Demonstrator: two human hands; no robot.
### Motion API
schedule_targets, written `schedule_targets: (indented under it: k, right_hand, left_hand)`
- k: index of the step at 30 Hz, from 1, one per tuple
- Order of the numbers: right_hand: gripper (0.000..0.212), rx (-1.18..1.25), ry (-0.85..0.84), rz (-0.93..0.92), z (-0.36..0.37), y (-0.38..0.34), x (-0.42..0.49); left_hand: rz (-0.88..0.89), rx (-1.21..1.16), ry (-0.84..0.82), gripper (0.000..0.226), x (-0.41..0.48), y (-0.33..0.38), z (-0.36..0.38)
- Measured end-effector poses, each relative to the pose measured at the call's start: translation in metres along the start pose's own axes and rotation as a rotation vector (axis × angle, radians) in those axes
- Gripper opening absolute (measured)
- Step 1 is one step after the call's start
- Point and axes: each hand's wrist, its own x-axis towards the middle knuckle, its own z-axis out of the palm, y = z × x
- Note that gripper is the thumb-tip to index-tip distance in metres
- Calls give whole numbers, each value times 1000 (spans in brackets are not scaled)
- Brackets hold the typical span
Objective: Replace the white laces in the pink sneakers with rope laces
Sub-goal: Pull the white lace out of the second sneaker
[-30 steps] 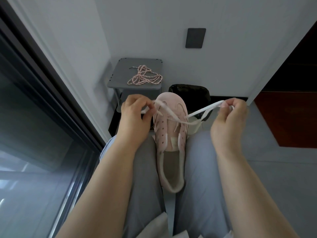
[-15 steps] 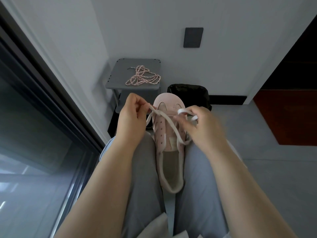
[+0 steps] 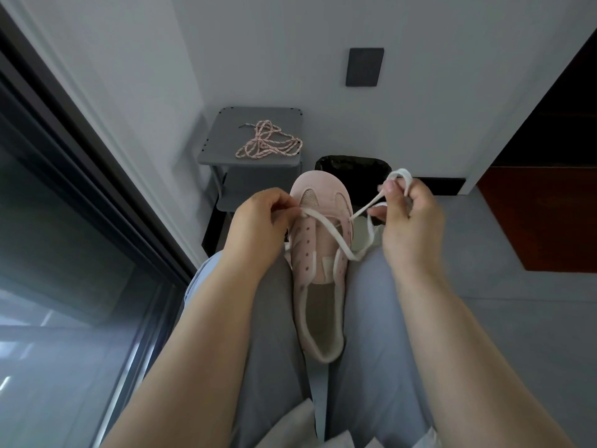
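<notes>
From here the sneaker (image 3: 310,253) looks like matt pink suede, punched with small holes, with a pale cloth lining. The white lace (image 3: 326,226) is flat woven cloth, soft and dull. The rope laces (image 3: 268,147) look braided and rough. The grey bench (image 3: 226,124) is smooth and matt; plastic or painted metal, I cannot tell. The bin liner (image 3: 352,164) is glossy black plastic. The trousers (image 3: 381,318) are smooth grey cloth, and the window glass (image 3: 48,237) shines.
</notes>
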Motion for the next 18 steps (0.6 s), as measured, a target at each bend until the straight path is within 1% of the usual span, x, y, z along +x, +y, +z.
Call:
schedule_targets:
  k: [2,3,4,5,6,8,10,13,15,17,18]
  right_hand:
    - [17,33,-170,67,2,-2,0]
    - [16,-33,-255,85,3,-2,1]
    - [20,-145,-321,81,3,-2,1]
    - [24,-254,-368,72,2,-1,0]
    - [24,-325,-387,48,0,0,-2]
    - [13,-342,-378,-1,-3,-2,-4]
    - [5,-309,-365,0,-7,-1,-3]
    - [7,-310,-385,-1,-11,1,-3]
    - [7,-377,-384,-57,-10,4,-3]
    - [11,-450,-361,-91,-5,4,-2]
    - [11,-453,-333,-71,-3,4,0]
  left_hand:
    - [29,64,24,4,0,2,2]
    - [37,78,26,5,-1,2,3]
    - [37,81,19,5,-1,3,3]
    - [33,80,8,5,-2,4,2]
    - [30,79,0,6,-2,3,2]
    - [25,65,-9,5,-2,3,1]
    - [21,49,-17,4,-2,3,1]
    - [21,31,-11,8,-2,1,0]
    - [23,7,9,6,-1,1,0]
    - [43,14,53,5,0,1,0]
    - [60,32,79,6,0,2,0]
